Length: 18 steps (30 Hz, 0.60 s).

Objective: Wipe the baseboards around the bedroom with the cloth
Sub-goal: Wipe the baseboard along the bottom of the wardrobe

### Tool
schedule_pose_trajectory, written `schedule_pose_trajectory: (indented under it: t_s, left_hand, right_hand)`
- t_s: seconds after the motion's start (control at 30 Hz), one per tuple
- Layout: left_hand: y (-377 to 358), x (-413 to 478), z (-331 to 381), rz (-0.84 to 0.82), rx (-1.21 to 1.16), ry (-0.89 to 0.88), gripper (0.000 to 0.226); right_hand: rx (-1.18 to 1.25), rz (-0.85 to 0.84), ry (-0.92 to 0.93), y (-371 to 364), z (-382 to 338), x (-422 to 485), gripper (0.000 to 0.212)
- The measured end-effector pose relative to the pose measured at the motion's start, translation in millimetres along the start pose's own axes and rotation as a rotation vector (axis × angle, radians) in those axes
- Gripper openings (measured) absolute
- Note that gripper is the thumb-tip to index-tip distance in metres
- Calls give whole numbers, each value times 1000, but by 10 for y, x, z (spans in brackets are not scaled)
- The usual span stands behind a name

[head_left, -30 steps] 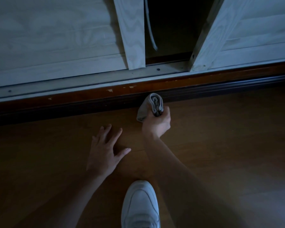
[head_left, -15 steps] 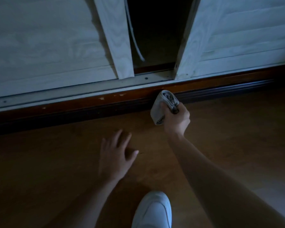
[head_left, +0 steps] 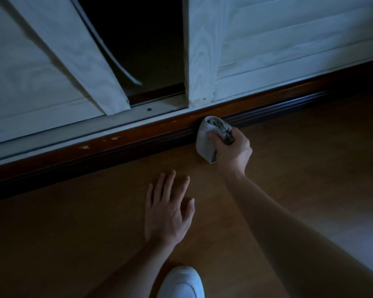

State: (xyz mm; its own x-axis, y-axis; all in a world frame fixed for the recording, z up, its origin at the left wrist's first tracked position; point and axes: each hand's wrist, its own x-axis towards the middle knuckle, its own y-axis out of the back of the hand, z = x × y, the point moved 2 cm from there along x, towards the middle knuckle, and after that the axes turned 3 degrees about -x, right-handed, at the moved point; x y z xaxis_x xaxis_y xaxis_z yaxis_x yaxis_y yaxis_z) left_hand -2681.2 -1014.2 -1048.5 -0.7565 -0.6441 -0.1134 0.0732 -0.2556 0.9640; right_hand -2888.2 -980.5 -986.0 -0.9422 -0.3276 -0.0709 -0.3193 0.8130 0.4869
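Observation:
A dark reddish-brown baseboard point(head_left: 121, 145) runs diagonally across the view, from lower left to upper right, below white sliding closet doors. My right hand point(head_left: 233, 150) grips a bunched pale grey cloth point(head_left: 205, 138) and presses it against the baseboard just right of the gap between the doors. My left hand point(head_left: 167, 211) lies flat on the wooden floor with its fingers spread, holding nothing, nearer to me and left of the cloth.
The left closet door point(head_left: 41, 67) and right closet door point(head_left: 267, 44) stand apart with a dark opening point(head_left: 142, 44) between them. A metal door track point(head_left: 78, 132) lies above the baseboard. My white shoe point(head_left: 181, 283) rests on the wooden floor point(head_left: 299, 173) at the bottom edge.
My right hand has slid the cloth to the right along the baseboard, past the door gap. My left hand has shifted right on the floor as well.

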Motion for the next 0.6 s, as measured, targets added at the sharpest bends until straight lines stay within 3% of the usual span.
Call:
schedule_pose_trajectory:
  t_s: [0.2, 0.43, 0.6]
  left_hand:
    - [-30, 7, -7, 35, 2, 3, 56]
    - [-30, 13, -16, 45, 6, 8, 56]
    - [-25, 11, -21, 64, -6, 0, 57]
  right_hand:
    - [21, 51, -34, 105, 94, 114, 18]
    - [-8, -85, 48, -94, 27, -14, 24]
    - [4, -12, -29, 152, 120, 205, 24]
